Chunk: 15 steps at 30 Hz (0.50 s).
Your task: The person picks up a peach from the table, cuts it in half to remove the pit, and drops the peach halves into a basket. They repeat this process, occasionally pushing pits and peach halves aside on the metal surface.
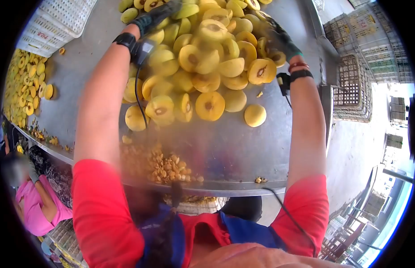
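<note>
A pile of halved yellow peaches (209,106) lies on the metal table, many cut side up with brown hollows or pits showing. My left hand (159,17), in a dark glove, reaches to the far left of the pile, fingers stretched over the fruit near some greenish halves (186,11). On the opposite side, my right hand (278,36), gloved too, lies along the pile's right edge with fingers extended against the peaches. Neither hand visibly grips a single piece. One peach half (255,115) rests apart at the near side. Part of the picture is hazy.
Small brown pits (168,168) lie in a heap by the near edge of the metal table (243,152). A white crate (60,24) stands at the back left, beside another peach pile (26,85). Crates (352,91) are stacked at right. Another person (40,201) sits at lower left.
</note>
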Available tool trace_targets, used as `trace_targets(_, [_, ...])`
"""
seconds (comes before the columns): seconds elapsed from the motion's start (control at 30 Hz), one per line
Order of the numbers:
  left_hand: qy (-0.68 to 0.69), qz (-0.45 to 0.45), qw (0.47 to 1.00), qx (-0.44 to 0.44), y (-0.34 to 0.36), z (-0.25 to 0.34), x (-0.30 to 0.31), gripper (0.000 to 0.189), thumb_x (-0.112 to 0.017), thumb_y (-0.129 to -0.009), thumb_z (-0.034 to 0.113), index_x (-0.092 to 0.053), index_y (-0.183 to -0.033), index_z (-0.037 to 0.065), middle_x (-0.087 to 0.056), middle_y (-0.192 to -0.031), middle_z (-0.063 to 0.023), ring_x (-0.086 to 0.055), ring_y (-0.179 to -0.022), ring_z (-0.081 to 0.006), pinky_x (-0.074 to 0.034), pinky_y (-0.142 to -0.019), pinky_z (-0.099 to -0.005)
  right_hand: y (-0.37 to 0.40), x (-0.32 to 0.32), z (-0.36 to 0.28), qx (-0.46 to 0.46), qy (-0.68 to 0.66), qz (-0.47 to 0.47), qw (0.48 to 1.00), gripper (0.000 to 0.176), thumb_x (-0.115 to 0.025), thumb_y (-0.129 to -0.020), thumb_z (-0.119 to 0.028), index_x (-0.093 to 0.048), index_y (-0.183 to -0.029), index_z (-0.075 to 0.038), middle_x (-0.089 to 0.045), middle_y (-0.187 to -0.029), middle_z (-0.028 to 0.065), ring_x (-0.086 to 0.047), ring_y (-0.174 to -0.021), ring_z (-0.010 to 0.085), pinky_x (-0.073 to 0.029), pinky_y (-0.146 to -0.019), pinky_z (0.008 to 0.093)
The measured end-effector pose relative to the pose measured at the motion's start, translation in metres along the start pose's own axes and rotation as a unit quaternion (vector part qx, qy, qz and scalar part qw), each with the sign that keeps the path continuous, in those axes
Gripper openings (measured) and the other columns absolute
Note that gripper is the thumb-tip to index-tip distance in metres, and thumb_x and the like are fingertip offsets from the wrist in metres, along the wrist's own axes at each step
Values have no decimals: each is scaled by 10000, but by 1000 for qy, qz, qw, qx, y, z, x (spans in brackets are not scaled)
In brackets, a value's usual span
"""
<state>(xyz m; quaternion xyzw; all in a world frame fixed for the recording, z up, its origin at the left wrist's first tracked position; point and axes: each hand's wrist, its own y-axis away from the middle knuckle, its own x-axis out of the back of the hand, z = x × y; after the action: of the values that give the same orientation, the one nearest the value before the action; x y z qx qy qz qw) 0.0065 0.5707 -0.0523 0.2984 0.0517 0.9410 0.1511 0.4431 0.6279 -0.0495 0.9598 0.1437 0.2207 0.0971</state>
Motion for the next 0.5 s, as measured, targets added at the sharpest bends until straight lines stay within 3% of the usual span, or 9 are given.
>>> trace_targets(0.03, [3,1,1000,3,-3,10,-8,702,-453,-922,441,-167,-1479,124,-192,-1523,-74,-192,-1393,-188,-176,-1120,-317,1,-6,-9,-8,8,-32,999,566,-651,-838,-267,-437,-1355,-179,-606,-1103,35,-583,-795,139,-513,-642,277])
trace_targets(0.13, [14,-5,1000,7,-5,29,-23,710,-462,-916,448,-172,-1478,124,-198,-1521,-75,-196,-1391,-189,-176,-1121,-320,-21,-16,17,94,58,6,994,573,-649,-838,-258,-430,-1364,-190,-608,-1104,48,-585,-819,136,-511,-649,276])
trace_targets(0.17, [18,-7,1000,8,-1,34,-27,713,-465,-914,450,-173,-1478,125,-200,-1520,-75,-198,-1391,-190,-176,-1121,-320,-33,-15,34,43,-20,-32,998,564,-639,-841,-248,-431,-1363,-196,-608,-1118,57,-582,-879,150,-506,-729,303])
trace_targets(0.23, [33,-13,999,8,9,42,-34,719,-471,-911,454,-176,-1478,125,-204,-1519,-76,-201,-1390,-190,-176,-1121,-322,-17,-15,44,141,114,-2,983,562,-631,-841,-242,-431,-1363,-200,-606,-1138,66,-575,-927,162,-493,-788,317])
trace_targets(0.3, [52,-21,998,11,25,50,-40,725,-477,-907,459,-179,-1477,126,-208,-1518,-76,-203,-1389,-191,-176,-1121,-324,17,-22,29,152,166,27,974,558,-623,-838,-222,-432,-1362,-211,-605,-1151,77,-561,-982,172,-466,-858,322])
trace_targets(0.43, [80,-50,996,13,69,65,-54,736,-489,-899,467,-185,-1477,126,-216,-1515,-77,-209,-1387,-193,-176,-1121,-327,72,-28,33,96,121,-26,988,525,-585,-885,-162,-401,-1375,-117,-542,-1233,88,-468,-1087,143,-389,-964,296])
trace_targets(0.47, [74,-65,995,15,82,71,-58,739,-492,-897,469,-187,-1476,127,-218,-1514,-78,-210,-1386,-193,-176,-1121,-328,84,-31,42,126,131,-15,983,515,-582,-880,-195,-415,-1365,-144,-558,-1225,93,-508,-1073,191,-411,-943,320])
trace_targets(0.5, [62,-57,995,-44,76,47,-64,733,-527,-873,488,-272,-1452,118,-251,-1502,-92,-231,-1381,-221,-180,-1124,-342,96,-34,52,156,141,-4,978,506,-579,-875,-228,-430,-1355,-171,-574,-1216,98,-549,-1058,240,-434,-922,344])
